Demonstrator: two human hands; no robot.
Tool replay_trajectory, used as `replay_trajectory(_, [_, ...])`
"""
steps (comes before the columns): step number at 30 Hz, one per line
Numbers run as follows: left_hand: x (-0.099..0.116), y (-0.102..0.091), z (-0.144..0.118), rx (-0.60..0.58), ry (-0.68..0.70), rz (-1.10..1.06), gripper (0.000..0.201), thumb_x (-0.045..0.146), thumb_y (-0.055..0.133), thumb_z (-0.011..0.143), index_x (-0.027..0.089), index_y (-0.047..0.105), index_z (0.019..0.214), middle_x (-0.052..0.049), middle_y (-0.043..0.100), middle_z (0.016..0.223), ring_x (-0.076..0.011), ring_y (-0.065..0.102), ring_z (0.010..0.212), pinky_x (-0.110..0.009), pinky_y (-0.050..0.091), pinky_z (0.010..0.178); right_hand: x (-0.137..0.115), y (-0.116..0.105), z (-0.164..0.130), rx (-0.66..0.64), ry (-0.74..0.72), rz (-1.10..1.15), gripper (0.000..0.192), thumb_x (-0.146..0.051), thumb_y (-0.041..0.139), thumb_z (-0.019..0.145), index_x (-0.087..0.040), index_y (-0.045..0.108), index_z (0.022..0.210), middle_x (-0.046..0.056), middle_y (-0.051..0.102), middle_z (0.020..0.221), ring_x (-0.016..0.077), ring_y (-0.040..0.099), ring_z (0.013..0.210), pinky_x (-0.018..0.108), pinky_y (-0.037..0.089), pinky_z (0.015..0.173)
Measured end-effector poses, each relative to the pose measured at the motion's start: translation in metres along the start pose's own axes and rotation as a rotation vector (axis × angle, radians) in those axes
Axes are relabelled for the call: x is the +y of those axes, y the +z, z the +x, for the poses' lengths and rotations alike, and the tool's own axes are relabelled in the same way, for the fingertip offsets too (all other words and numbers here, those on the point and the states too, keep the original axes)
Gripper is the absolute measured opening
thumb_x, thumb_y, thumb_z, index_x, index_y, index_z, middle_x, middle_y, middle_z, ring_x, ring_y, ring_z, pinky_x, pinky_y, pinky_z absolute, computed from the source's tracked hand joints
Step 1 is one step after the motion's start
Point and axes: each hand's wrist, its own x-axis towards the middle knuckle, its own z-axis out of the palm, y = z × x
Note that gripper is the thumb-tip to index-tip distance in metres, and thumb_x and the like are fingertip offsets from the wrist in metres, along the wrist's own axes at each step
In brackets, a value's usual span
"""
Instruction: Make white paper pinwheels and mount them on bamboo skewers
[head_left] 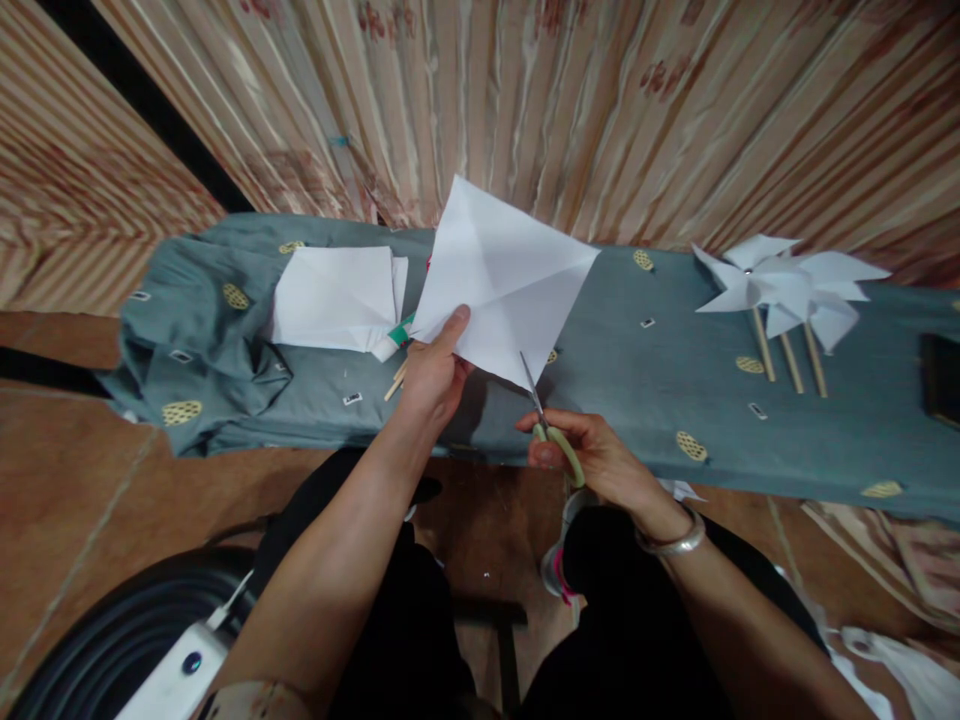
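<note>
Left hand (435, 378): pinched closed on a creased paper square (508, 270), thumb on top; the square extends beyond it. Right hand (596, 455): partly curled, holding scissors (543, 425), one blade over the square's near corner. Paper stack (334, 293) lies left of both hands, pinwheels (780, 285) right.

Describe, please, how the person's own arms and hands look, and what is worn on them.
The left hand and right hand wear no gloves, and no sleeve shows on either visible forearm. A wide, shiny silver-coloured bangle circles the right wrist. A pale band with dark marks shows on the left arm at the bottom edge; I cannot tell what it is.
</note>
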Motion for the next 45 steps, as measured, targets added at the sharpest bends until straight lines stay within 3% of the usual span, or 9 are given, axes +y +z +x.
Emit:
replay_trajectory(5, [0.0000, 0.0003, 0.0003, -0.004, 0.005, -0.031, 0.028, 0.020, 0.078, 0.072, 0.015, 0.070, 0.099, -0.011, 0.071, 0.120, -0.0306, 0.061, 0.120, -0.044, 0.054, 0.097, -0.0009, 0.0014, 0.0013, 0.032, 0.023, 0.010, 0.045, -0.047, 0.084, 0.062, -0.017, 0.068, 0.092, -0.005, 0.058, 0.061, 0.0086, 0.052, 0.054, 0.023, 0.041, 0.051])
replay_trajectory(12, [0.0011, 0.0022, 0.0008, 0.052, -0.020, -0.054, 0.016, 0.019, 0.076, 0.073, 0.017, 0.070, 0.088, -0.010, 0.074, 0.114, -0.0251, 0.067, 0.111, -0.036, 0.057, 0.092, -0.0039, 0.0029, 0.0014, 0.054, 0.063, 0.015, 0.049, -0.050, 0.084, 0.060, -0.016, 0.067, 0.092, -0.006, 0.058, 0.060, 0.0084, 0.054, 0.054, 0.024, 0.044, 0.053])
replay_trajectory(22, [0.0036, 0.0049, -0.0018, 0.051, -0.019, -0.090, 0.015, 0.015, 0.077, 0.073, 0.015, 0.070, 0.085, -0.010, 0.075, 0.107, -0.0257, 0.068, 0.108, -0.036, 0.057, 0.090, -0.0014, 0.0037, 0.0030, 0.080, 0.089, 0.059, 0.050, -0.051, 0.086, 0.056, -0.017, 0.069, 0.089, -0.005, 0.061, 0.060, 0.0087, 0.056, 0.054, 0.024, 0.047, 0.053])
replay_trajectory(34, [0.0025, 0.0035, -0.0008, 0.039, -0.013, -0.072, 0.020, 0.016, 0.075, 0.075, 0.016, 0.071, 0.095, -0.011, 0.072, 0.118, -0.0259, 0.066, 0.113, -0.038, 0.055, 0.095, 0.0047, 0.0025, 0.0043, 0.081, 0.082, 0.070, 0.045, -0.048, 0.085, 0.060, -0.018, 0.073, 0.091, -0.001, 0.064, 0.064, 0.0114, 0.061, 0.058, 0.025, 0.052, 0.055])
replay_trajectory(45, [0.0015, 0.0001, 0.0012, 0.030, -0.017, -0.055, 0.032, 0.021, 0.078, 0.072, 0.016, 0.069, 0.102, -0.013, 0.072, 0.117, -0.0276, 0.067, 0.110, -0.041, 0.056, 0.092, -0.0001, 0.0058, 0.0046, 0.122, 0.104, 0.096, 0.043, -0.044, 0.088, 0.053, -0.018, 0.074, 0.084, -0.003, 0.063, 0.057, 0.0102, 0.058, 0.052, 0.024, 0.050, 0.050])
